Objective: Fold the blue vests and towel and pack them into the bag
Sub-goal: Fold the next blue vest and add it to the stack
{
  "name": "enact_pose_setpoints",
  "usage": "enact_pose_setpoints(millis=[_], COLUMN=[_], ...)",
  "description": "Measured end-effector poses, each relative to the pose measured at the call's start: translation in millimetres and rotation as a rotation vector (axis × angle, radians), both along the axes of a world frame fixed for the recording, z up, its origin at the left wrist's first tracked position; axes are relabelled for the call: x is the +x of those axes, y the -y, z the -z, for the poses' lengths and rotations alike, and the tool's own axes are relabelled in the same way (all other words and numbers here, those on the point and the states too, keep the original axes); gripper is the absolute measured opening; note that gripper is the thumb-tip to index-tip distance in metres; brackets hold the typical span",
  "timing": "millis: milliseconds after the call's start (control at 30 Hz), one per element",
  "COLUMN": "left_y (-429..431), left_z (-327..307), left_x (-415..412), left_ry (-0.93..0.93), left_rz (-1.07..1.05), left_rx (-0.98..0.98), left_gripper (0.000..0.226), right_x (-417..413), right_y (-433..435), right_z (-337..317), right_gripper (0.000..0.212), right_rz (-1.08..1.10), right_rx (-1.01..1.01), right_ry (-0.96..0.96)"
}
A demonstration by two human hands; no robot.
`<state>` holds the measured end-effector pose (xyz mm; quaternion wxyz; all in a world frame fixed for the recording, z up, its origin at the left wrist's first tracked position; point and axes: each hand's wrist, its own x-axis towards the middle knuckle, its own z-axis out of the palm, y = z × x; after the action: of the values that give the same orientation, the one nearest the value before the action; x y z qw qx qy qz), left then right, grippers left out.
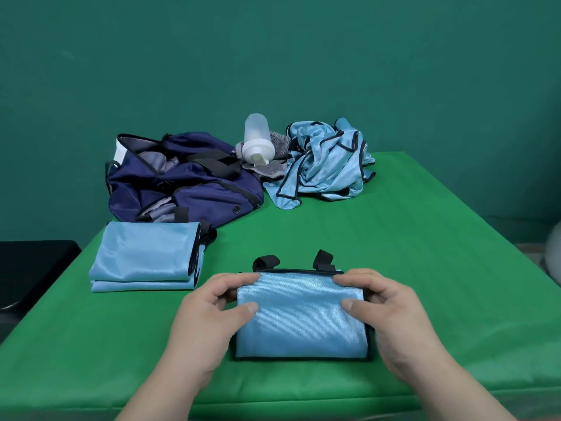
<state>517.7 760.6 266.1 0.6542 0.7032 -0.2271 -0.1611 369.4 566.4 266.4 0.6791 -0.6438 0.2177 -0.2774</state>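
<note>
Folded vest (302, 320) (left hand (209, 317), right hand (393, 317))

Pale blurred object (555, 253) cut off at right edge, striped towel (280, 145) partly behind bottle (257, 138)

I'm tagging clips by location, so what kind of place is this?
Probably a staged recording setup rather than a home: a table covered in plain green cloth, a bare teal wall behind it, and a few props out, such as the navy bag and a folded vest.
</note>
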Motion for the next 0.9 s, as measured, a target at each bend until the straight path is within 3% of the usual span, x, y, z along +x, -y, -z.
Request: enact_pose_setpoints(millis=[467,767,900], left_y=[-98,-135,-126], left_z=[-65,-97,-93], left_x=[63,166,208], left_ry=[0.058,0.197,0.142], left_rz=[-0.096,-0.211,-0.216], left_rx=[-0.005,0.21,0.245], left_gripper=[0.045,0.044,0.041], right_x=[93,196,232], right_y=[-67,-115,-116], right_z=[-41,-59,-60], right_gripper=[0.049,0.046,0.044], right_rz=[-0.196,-0.17,-0.125], right_rx=[0.032,-0.153,-0.292], right_ry=[0.134,0.077,-0.004])
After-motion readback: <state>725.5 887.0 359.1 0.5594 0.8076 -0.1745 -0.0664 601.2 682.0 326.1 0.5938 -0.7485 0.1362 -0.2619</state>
